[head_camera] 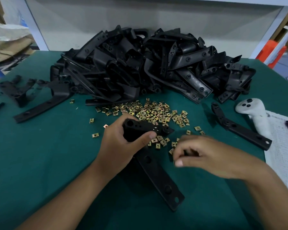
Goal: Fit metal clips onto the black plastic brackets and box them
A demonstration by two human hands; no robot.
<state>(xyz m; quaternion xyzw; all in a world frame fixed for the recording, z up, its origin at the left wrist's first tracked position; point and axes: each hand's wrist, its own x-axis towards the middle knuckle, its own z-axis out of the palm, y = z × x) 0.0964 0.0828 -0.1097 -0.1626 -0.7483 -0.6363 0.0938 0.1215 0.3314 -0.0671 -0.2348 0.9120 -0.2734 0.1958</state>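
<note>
A green-covered table (40,163) fills the lower frame, a pale wall panel (140,17) rises behind it, white frame posts (35,25) at upper left (another at upper right).

- A big heap of brackets (148,63) lies at the back of the table (40,163).
- The scattered clips (156,112) lie just before the heap, mid-table.
- The left hand (123,141) holds one bracket (156,171) before the clips; the right hand (203,155) is beside it.
- Loose brackets (38,97) lie left; a single bracket (239,128) lies right.
- A controller (254,113) and a paper sheet (283,155) sit at the right edge.
</note>
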